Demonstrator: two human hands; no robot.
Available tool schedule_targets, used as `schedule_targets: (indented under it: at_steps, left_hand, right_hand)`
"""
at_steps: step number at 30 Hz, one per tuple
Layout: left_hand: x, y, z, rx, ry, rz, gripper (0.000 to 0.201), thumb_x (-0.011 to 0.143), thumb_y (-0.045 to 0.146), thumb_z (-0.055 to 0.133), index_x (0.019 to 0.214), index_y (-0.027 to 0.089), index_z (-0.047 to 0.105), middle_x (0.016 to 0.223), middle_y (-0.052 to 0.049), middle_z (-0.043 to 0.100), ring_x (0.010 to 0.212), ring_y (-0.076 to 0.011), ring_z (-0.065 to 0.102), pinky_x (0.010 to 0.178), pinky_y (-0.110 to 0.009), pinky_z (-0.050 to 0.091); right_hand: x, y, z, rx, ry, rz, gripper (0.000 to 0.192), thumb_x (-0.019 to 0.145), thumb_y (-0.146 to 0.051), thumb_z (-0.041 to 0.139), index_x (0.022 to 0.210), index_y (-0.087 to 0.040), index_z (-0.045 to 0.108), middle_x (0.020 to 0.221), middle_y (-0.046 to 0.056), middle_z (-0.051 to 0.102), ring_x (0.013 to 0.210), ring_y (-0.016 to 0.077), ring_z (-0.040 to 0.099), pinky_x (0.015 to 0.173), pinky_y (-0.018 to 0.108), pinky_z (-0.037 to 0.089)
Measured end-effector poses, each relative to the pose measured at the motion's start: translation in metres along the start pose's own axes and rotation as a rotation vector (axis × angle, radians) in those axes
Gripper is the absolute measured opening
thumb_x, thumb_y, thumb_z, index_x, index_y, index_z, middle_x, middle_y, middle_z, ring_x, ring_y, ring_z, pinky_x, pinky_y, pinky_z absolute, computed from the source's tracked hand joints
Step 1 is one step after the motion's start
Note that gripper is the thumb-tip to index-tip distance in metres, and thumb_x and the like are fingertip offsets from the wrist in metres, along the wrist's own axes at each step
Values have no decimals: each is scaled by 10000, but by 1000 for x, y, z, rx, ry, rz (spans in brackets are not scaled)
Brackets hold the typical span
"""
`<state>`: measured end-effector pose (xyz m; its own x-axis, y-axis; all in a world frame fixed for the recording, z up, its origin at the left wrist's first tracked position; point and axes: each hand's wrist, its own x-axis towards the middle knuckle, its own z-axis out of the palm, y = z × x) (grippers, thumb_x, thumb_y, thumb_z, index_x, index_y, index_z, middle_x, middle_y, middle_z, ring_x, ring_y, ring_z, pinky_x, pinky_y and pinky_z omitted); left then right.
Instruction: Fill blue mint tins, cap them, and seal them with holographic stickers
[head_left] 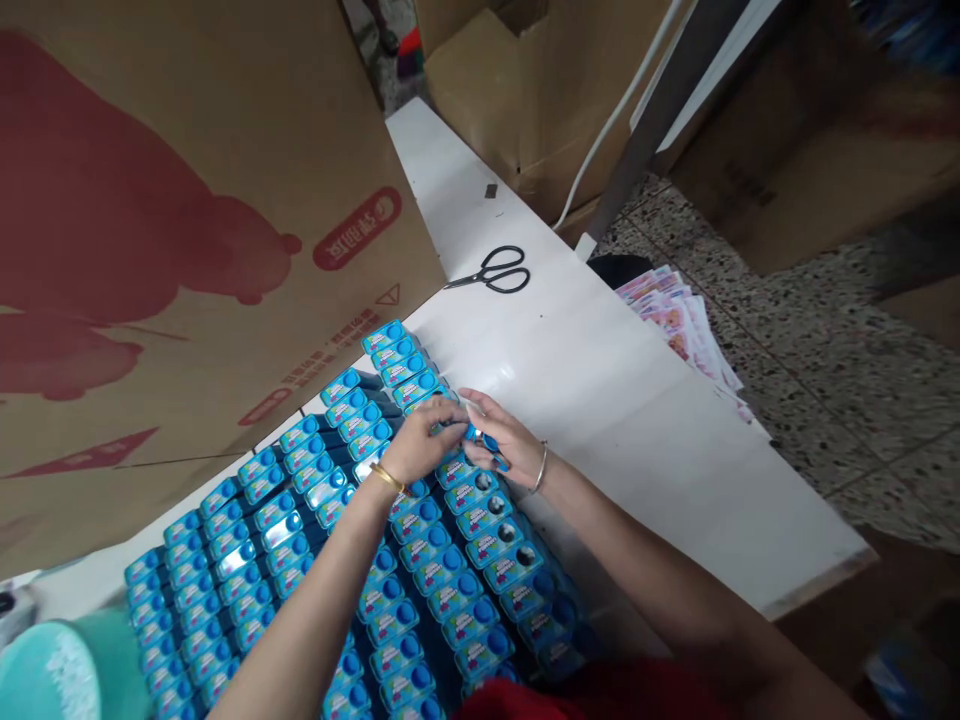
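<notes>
Head view shows your two hands meeting over the rows of small blue packs (pixel 420 560) laid out on the white worktop (pixel 600 380). Your left hand (pixel 424 445), with a gold bangle at the wrist, has its grip curled closed around one blue pack (pixel 476 435) near the upper end of the rows. Your right hand (pixel 502 435), wearing a thin silver bracelet, pinches the same pack from the other side, fingers bent in on it, so the pack sits between both hands just above the packs lying below.

The rows run diagonally from the lower left up towards the middle of the worktop, the packs lying side by side and touching. A pair of black-handled scissors (pixel 491 272) lies on the bare worktop, well apart from your hands. A large cardboard sheet (pixel 187 220) with red print stands along the left of the rows. A stack of printed paper sheets (pixel 679 320) rests on the speckled floor (pixel 825 370) just beside the worktop's far edge.
</notes>
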<state>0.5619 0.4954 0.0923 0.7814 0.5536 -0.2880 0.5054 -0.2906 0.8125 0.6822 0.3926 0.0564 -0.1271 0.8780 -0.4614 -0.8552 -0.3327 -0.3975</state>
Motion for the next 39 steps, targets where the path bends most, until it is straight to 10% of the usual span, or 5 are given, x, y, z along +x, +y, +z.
schedule_targets:
  at_steps: [5,10,22,31,39]
  left_hand:
    - [-16,-4,14,-158,183,-116,169,761,359,627,742,194,596,792,-21,615,787,-155,559,787,-293,456]
    - [12,-21,-1,202,356,-368,128,759,277,587,682,202,518,615,22,526,596,-132,486,614,-254,391]
    - [52,-11,-18,835,-76,-706,373,778,545,603,777,178,669,924,-153,691,941,-312,647,758,-346,476]
    - [-20,16,22,67,-5,-5,125,778,304,617,755,184,645,802,-22,599,826,-155,551,812,-280,448]
    - [-34,3,30,-55,123,-235,182,795,337,538,707,180,562,701,1,568,710,-137,530,696,-251,426]
  right_hand:
    - [-3,10,5,-4,41,-5,533,760,-463,702,1174,-273,425,743,-62,567,393,37,382,358,166,221]
    - [-7,12,-1,-52,91,-56,518,777,-516,658,1144,-240,418,666,-45,601,379,48,367,361,160,214]
    - [-15,6,-7,4,-40,13,653,839,-465,614,1367,-287,274,721,-38,626,374,40,334,373,159,176]
    - [-32,13,2,22,66,25,675,798,-441,684,1349,-349,306,728,-74,583,364,30,354,362,158,197]
    - [-33,28,-2,-11,263,-31,509,657,-595,737,908,-190,560,641,-54,560,367,24,367,335,162,181]
